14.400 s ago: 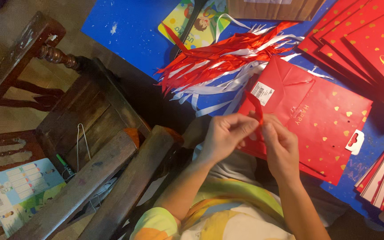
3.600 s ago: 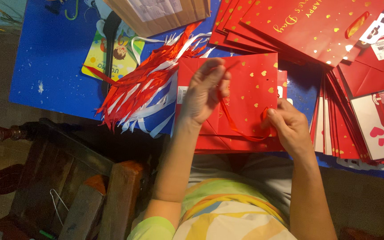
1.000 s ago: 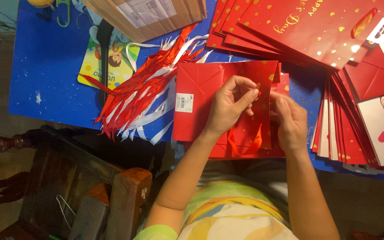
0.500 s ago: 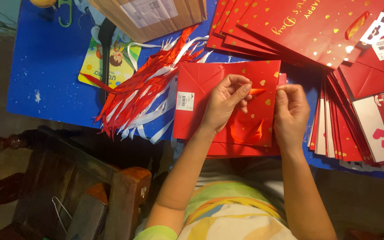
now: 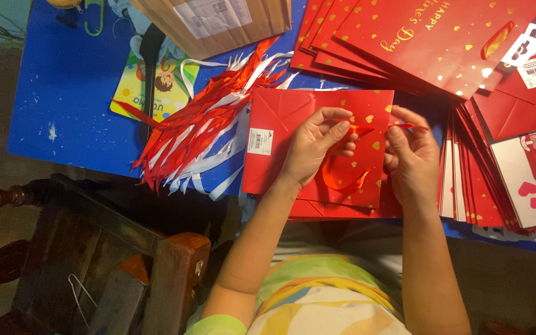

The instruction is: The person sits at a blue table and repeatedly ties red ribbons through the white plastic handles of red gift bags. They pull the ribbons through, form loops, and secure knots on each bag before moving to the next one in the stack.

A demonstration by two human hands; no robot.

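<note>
A flat red paper gift bag (image 5: 280, 124) with gold hearts lies on the blue table in front of me. My left hand (image 5: 315, 146) rests on its middle and pinches a red ribbon (image 5: 342, 181) that loops down over the bag. My right hand (image 5: 410, 155) holds the other end of the same ribbon at the bag's right edge, fingers curled.
A heap of red and white ribbons (image 5: 200, 130) lies left of the bag. Stacks of red gift bags (image 5: 442, 43) fill the top right and right. A cardboard box (image 5: 212, 22) stands at the top. A wooden chair (image 5: 94, 248) sits at lower left.
The ribbon's loop has dropped lower across the bag. My two hands have drawn slightly apart, each keeping its pinch on the ribbon; the bag has stayed in place.
</note>
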